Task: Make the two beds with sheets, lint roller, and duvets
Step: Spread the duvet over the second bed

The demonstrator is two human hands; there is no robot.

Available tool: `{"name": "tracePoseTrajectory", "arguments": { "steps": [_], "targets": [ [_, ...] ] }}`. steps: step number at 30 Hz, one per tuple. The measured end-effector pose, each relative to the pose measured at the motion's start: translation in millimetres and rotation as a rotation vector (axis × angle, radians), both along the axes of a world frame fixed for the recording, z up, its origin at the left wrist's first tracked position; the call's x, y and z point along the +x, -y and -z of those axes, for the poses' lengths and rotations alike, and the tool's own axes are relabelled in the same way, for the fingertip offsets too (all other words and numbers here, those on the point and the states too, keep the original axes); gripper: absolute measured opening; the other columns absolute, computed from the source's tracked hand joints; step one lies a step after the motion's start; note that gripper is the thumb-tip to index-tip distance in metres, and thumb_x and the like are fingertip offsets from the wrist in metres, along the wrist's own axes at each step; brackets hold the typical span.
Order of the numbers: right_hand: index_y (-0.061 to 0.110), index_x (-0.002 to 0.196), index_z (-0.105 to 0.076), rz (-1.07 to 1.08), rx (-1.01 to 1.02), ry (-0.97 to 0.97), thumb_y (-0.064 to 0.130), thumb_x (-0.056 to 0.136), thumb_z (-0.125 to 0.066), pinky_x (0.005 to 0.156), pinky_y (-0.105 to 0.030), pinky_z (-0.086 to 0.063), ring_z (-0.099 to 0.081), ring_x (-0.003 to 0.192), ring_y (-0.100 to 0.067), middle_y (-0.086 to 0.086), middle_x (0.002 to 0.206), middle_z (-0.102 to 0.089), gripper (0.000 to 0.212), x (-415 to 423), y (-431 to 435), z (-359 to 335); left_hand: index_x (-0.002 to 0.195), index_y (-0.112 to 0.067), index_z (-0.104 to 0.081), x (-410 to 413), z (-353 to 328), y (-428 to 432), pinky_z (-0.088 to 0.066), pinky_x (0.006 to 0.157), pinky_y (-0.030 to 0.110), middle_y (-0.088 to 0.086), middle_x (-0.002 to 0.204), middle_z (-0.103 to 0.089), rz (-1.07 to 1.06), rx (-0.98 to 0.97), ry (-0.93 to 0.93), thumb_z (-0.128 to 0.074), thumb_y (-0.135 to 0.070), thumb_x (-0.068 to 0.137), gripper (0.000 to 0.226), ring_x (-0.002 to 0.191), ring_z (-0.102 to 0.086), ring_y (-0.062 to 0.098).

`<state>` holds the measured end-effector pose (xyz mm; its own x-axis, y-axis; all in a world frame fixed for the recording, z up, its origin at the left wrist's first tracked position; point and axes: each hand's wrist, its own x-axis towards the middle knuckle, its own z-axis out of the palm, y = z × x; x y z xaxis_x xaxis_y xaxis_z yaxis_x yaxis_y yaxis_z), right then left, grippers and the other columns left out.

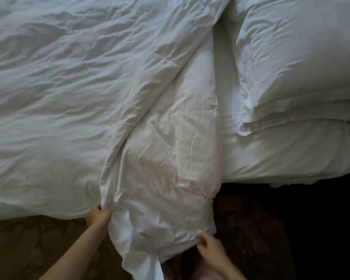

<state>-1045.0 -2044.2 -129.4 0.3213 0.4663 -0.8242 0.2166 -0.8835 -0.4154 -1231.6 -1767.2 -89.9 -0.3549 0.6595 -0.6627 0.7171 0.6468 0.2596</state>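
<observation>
Dark patterned carpet (28, 249) runs along the bottom of our view, and above it a white bed (331, 174) fills almost everything we see. We look down on it from its side.

A rumpled white duvet (69, 98) covers the left and middle of the bed. Its right edge is folded over on itself in a thick band that runs from the top centre down toward us, then spills off the near edge of the bed and hangs over the carpet. To the right of this band lies bare white sheet (281, 154), with a plump white pillow (301, 57) on top at the upper right.

Our left hand (98, 217) is at the bed's near edge, fingers curled around a gathered fold of the duvet where the band leaves the mattress. Our right hand (209, 247) is lower and to the right, off the bed, pinching the bottom edge of the hanging part. The bunched duvet hangs between our two hands, and a loose tail of it drops below them to the bottom of the view.
</observation>
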Motion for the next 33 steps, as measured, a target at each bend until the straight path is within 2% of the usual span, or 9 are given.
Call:
{"name": "tracePoseTrajectory", "arguments": {
  "steps": [4, 8, 13, 18, 21, 23, 28, 31, 33],
  "targets": [
    [0.011, 0.135, -0.042, 0.3, -0.004, 0.143, 0.014, 0.084, -0.065, 0.096, -0.03, -0.041, -0.049, 0.123, -0.027, -0.011, 0.135, -0.049, 0.056, 90, -44, 3, 0.133, -0.001, -0.043, 10, 22, -1, -0.048, 0.095, 0.049, 0.018, 0.128, -0.054, -0.017, -0.088, 0.26, -0.077, -0.02, 0.078, 0.068, 0.114, -0.055, 0.038],
    [0.011, 0.148, -0.02, 0.34, -0.111, -0.099, 0.022, 0.073, -0.08, 0.101, -0.034, -0.041, -0.042, 0.13, -0.031, -0.01, 0.144, -0.041, 0.097, 104, -60, 45, 0.123, 0.001, -0.042, 17, 67, -3, -0.05, 0.091, 0.05, 0.017, 0.123, -0.053, 0.083, -0.067, 0.183, -0.085, -0.019, 0.068, 0.072, 0.111, -0.055, 0.037],
    [0.003, 0.121, -0.059, 0.247, -0.02, 0.0, 0.019, 0.087, -0.066, 0.092, -0.036, -0.049, -0.06, 0.108, -0.028, -0.016, 0.121, -0.062, 0.038, 63, -39, 106, 0.121, 0.002, -0.05, 7, 101, -9, -0.048, 0.082, 0.043, 0.024, 0.115, -0.059, 0.188, 0.021, 0.034, -0.064, 0.0, 0.083, 0.041, 0.103, -0.057, 0.041],
    [0.007, 0.11, -0.065, 0.282, -0.031, 0.15, 0.02, 0.087, -0.064, 0.08, -0.032, -0.05, -0.065, 0.095, -0.029, -0.013, 0.102, -0.07, 0.026, 0, 3, 111, 0.102, 0.002, -0.06, -37, 110, -1, -0.04, 0.065, 0.036, 0.026, 0.101, -0.062, 0.257, 0.109, -0.129, -0.045, 0.009, 0.085, 0.024, 0.078, -0.05, 0.03],
    [0.016, 0.088, -0.063, 0.116, -0.243, -0.105, 0.019, 0.083, -0.065, 0.077, -0.035, -0.054, -0.067, 0.084, -0.021, -0.007, 0.093, -0.069, 0.007, -7, 11, 103, 0.073, -0.003, -0.056, -66, 109, 2, -0.042, 0.072, 0.041, 0.029, 0.091, -0.062, 0.159, 0.109, -0.238, -0.047, 0.004, 0.084, 0.016, 0.073, -0.048, 0.032],
    [0.018, 0.088, -0.062, -0.022, -0.411, -0.233, 0.017, 0.078, -0.07, 0.076, -0.027, -0.053, -0.066, 0.089, -0.017, -0.002, 0.094, -0.067, 0.013, 18, 8, 96, 0.084, -0.003, -0.06, -65, 102, -1, -0.044, 0.082, 0.042, 0.024, 0.098, -0.063, 0.089, 0.131, -0.195, -0.051, 0.0, 0.087, 0.009, 0.083, -0.053, 0.035],
    [0.004, 0.114, -0.058, 0.994, 0.164, 0.127, 0.014, 0.091, -0.059, 0.088, -0.032, -0.044, -0.057, 0.103, -0.026, -0.012, 0.114, -0.062, 0.025, 109, -46, 66, 0.129, -0.004, -0.05, 0, 74, -39, -0.042, 0.091, 0.043, 0.016, 0.126, -0.055, 0.046, 0.3, 0.124, -0.048, -0.03, 0.098, 0.04, 0.115, -0.051, 0.034],
    [0.015, 0.121, -0.058, 1.105, 0.293, -0.079, 0.041, 0.086, -0.062, 0.1, -0.039, -0.044, -0.056, 0.11, -0.022, -0.003, 0.118, -0.06, 0.044, 141, -88, 46, 0.124, 0.0, -0.053, 27, 62, -53, -0.041, 0.089, 0.045, 0.023, 0.125, -0.054, -0.028, 0.308, 0.171, -0.038, -0.049, 0.097, 0.058, 0.115, -0.051, 0.037],
    [0.016, 0.12, -0.059, 1.091, 0.246, -0.188, 0.065, 0.06, -0.073, 0.098, -0.038, -0.046, -0.06, 0.105, -0.018, 0.001, 0.112, -0.065, 0.079, 139, -97, 38, 0.128, 0.001, -0.052, 38, 53, -50, -0.038, 0.089, 0.044, 0.024, 0.127, -0.052, 0.042, 0.291, 0.235, -0.031, -0.05, 0.098, 0.063, 0.118, -0.048, 0.039]
  ]
}}
